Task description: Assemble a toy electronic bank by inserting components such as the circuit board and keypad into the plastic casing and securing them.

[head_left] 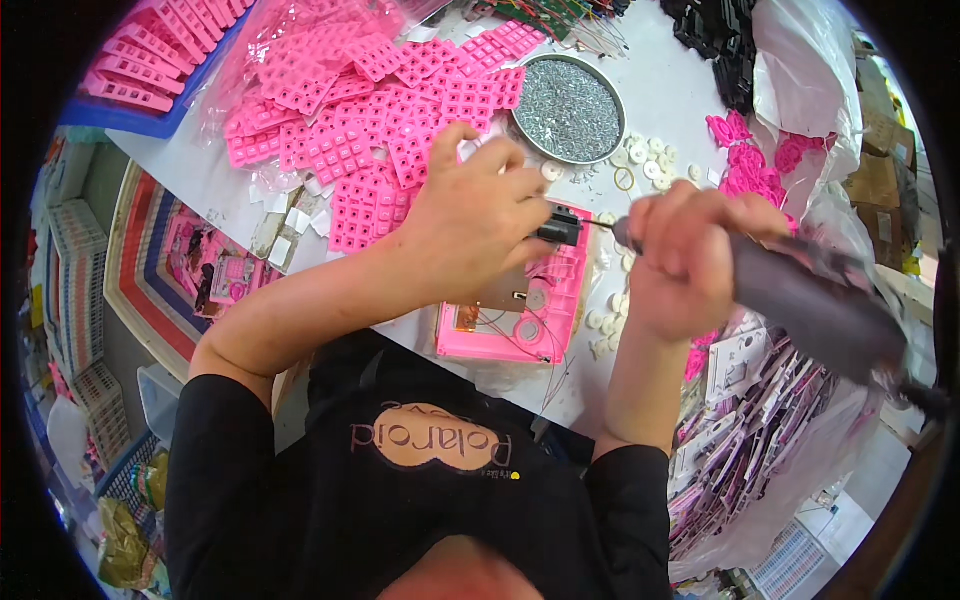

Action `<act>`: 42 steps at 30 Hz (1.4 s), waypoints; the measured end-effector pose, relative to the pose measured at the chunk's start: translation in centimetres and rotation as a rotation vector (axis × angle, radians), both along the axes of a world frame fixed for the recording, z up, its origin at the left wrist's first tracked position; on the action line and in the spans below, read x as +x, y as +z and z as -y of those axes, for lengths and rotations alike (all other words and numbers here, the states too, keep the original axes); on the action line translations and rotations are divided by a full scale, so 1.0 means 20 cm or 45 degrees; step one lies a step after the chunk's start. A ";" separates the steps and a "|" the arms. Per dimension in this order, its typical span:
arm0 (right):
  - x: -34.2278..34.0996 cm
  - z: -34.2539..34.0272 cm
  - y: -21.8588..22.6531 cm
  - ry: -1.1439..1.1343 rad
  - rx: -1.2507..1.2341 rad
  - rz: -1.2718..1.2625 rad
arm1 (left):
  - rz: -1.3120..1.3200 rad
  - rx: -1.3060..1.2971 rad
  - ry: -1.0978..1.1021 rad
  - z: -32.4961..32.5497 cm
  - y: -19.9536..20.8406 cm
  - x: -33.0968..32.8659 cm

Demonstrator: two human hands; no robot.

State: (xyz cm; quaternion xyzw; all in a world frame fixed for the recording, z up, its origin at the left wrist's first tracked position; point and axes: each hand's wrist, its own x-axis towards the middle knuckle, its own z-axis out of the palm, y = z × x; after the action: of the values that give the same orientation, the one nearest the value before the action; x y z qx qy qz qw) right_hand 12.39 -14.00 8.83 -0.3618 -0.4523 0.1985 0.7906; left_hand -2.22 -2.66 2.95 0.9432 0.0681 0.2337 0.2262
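Note:
My right hand [685,250] is wrapped round a dark electric screwdriver [815,300], which is slightly blurred and lies almost level. Its thin bit points left and meets a small black plastic part [560,226]. The fingers of my left hand [475,220] are closed on that black part, above the upper edge of a pink plastic casing [490,345]. Inside the open casing are a round metal disc [528,328], a circuit board partly hidden by my left hand, and thin wires that trail over its lower edge.
A round tin [622,120] of small screws stands just beyond my hands. Pink button pads [350,135] are heaped at the left, white round pieces [655,160] are scattered at the right. Black parts [735,60] lie far right; stacked flat panels [740,430] stand near right.

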 end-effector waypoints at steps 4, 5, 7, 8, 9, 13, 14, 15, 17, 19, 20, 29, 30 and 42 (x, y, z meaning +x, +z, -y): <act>0.04 -0.02 -0.13 -0.101 -0.191 -0.034 | -0.151 0.123 -0.014 -0.02 -0.01 0.00; 0.03 -0.03 -0.14 -0.137 -0.270 -0.013 | -0.147 0.119 -0.012 -0.02 -0.01 0.00; 0.03 -0.03 -0.18 -0.181 -0.308 0.113 | -0.137 0.109 -0.013 -0.02 -0.02 0.00; 0.03 -0.03 -0.21 -0.207 -0.328 0.176 | -0.138 0.096 -0.020 -0.01 -0.02 0.00; 0.02 -0.03 -0.22 -0.211 -0.345 0.246 | -0.138 0.083 -0.028 -0.01 -0.02 0.00; 0.04 0.00 -0.25 -0.223 -0.443 0.528 | -0.221 0.035 -0.075 -0.04 -0.02 0.01; 0.01 -0.01 -0.25 -0.139 -0.405 0.276 | -0.170 0.008 -0.084 -0.04 -0.03 0.02; -0.03 -0.04 -0.25 -0.059 -0.360 0.024 | -0.120 -0.020 -0.095 -0.04 -0.04 0.03; 0.02 -0.04 -0.21 0.022 -0.377 -0.011 | -0.111 -0.127 -0.135 -0.05 -0.05 0.05; 0.14 -0.03 -0.16 0.100 -0.519 0.210 | -0.165 -0.112 -0.192 -0.04 -0.03 0.07; 0.19 -0.05 -0.13 0.185 -0.445 0.273 | -0.194 -0.099 -0.213 -0.03 -0.01 0.09; 0.87 0.64 0.01 -1.132 -2.417 1.190 | 0.164 -0.189 -0.160 -0.22 0.51 -0.36; 0.86 0.67 -0.06 -1.128 -2.503 1.232 | 0.057 -0.255 -0.094 -0.26 0.56 -0.49; 0.55 0.78 -0.06 -0.598 -1.434 0.069 | -0.799 -0.426 0.515 -0.25 0.36 -1.23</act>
State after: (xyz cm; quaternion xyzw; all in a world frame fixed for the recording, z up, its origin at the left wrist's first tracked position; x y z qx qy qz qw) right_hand 23.39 -29.59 7.54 -0.8192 -0.2059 0.2184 0.4886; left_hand -26.85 2.44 10.09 0.8865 0.3548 -0.0398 0.2942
